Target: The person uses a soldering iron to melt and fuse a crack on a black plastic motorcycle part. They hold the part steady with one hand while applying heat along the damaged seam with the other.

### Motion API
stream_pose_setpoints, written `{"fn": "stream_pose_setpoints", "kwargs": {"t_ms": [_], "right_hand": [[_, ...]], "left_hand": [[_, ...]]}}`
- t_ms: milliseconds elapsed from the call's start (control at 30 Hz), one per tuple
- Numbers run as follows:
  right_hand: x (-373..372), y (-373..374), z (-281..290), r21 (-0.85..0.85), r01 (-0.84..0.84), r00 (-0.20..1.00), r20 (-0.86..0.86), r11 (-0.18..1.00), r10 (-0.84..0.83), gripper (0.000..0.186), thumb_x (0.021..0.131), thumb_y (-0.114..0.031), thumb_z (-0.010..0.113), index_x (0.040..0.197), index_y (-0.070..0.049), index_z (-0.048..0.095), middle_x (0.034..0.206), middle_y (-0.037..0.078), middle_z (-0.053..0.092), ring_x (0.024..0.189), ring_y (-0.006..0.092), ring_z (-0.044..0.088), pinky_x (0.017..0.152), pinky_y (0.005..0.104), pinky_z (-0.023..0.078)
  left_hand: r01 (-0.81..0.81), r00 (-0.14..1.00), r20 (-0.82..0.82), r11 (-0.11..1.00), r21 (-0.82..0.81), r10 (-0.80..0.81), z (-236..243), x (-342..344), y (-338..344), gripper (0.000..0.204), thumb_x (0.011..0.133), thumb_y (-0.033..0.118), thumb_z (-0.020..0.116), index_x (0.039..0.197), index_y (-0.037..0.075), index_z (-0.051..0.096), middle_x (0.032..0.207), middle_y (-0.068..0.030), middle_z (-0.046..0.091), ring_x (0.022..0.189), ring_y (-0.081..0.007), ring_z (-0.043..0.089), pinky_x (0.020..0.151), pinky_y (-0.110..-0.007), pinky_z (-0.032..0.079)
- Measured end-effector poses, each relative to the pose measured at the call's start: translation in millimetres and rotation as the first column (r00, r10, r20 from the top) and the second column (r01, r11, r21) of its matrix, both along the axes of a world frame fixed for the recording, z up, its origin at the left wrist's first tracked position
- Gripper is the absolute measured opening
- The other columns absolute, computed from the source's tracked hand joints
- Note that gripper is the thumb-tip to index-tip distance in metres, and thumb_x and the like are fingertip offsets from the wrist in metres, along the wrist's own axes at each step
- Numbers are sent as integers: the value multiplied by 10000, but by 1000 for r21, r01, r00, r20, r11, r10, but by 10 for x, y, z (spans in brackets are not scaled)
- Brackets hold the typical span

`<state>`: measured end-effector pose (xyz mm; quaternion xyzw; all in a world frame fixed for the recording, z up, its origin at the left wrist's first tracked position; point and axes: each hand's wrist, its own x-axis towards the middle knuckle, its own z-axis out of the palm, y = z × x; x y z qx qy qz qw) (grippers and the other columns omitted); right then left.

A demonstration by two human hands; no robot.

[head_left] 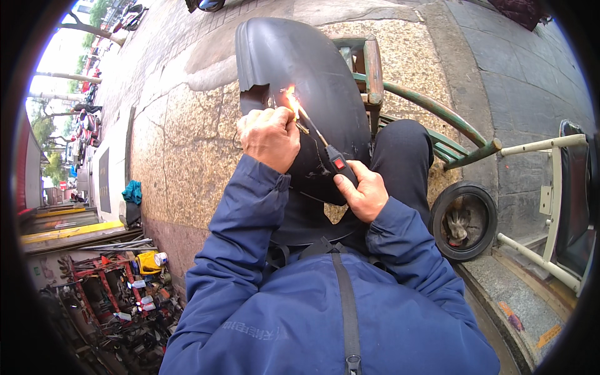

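A curved black plastic panel (325, 94), broken at its left edge, lies across my lap on a green wooden chair (450, 122). My right hand (365, 194) grips a black hot tool (337, 159) with a red switch and a long metal tip pointing up-left. A small bright flame (291, 97) burns at the tip, over the panel. My left hand (269, 137) is closed just below the flame, beside the broken edge; what it pinches is too small to make out.
A small tire (463, 194) lies by my right knee, next to a metal-framed chair (544, 269). Tools (106, 294) crowd the lower left beside a metal step with yellow edging (75, 231). A teal cloth (132, 192) lies at left; scooters (90, 125) stand along the pavement beyond.
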<state>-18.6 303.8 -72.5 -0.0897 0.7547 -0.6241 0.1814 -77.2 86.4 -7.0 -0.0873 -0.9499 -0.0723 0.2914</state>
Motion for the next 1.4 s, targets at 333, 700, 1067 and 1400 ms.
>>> {"fn": "stream_pose_setpoints", "kwargs": {"t_ms": [333, 700, 1067, 1400], "right_hand": [[-10, -36, -5, -47, 27, 994, -104, 999, -32, 342, 948, -261, 698, 1166, -3, 642, 810, 234, 710, 773, 403, 727, 692, 440, 556], [13, -12, 42, -41, 54, 990, -130, 998, -59, 374, 940, -243, 702, 1203, 13, 631, 809, 219, 714, 758, 371, 733, 699, 409, 561], [-6, 0, 78, -4, -26, 998, -52, 1000, 26, 375, 934, -236, 700, 1205, 14, 628, 824, 218, 721, 776, 371, 737, 712, 414, 561], [-17, -9, 71, -5, -15, 998, -68, 1000, 15, 380, 935, -237, 705, 1216, 7, 626, 841, 215, 726, 782, 366, 739, 717, 411, 562]], "left_hand": [[-139, 990, 9, 988, 74, 138, 41, 142, -39, 207, 705, 167, 799, 882, 116, 705, 953, -63, 680, 975, -293, 624, 918, -431, 452], [-179, 982, 94, 953, 245, 161, 18, 128, -209, 556, 742, 203, 817, 1207, -18, 606, 1320, -279, 540, 1270, -422, 521, 1095, -483, 418], [-240, 963, 209, 885, 398, 168, -24, 122, -333, 612, 773, 195, 818, 1268, -70, 573, 1314, -260, 563, 1243, -395, 550, 1086, -436, 431], [-164, 986, 17, 985, -49, 165, 92, 76, -148, 468, 705, 239, 861, 1111, 70, 700, 1296, -215, 592, 1231, -382, 549, 1085, -500, 385]]}}
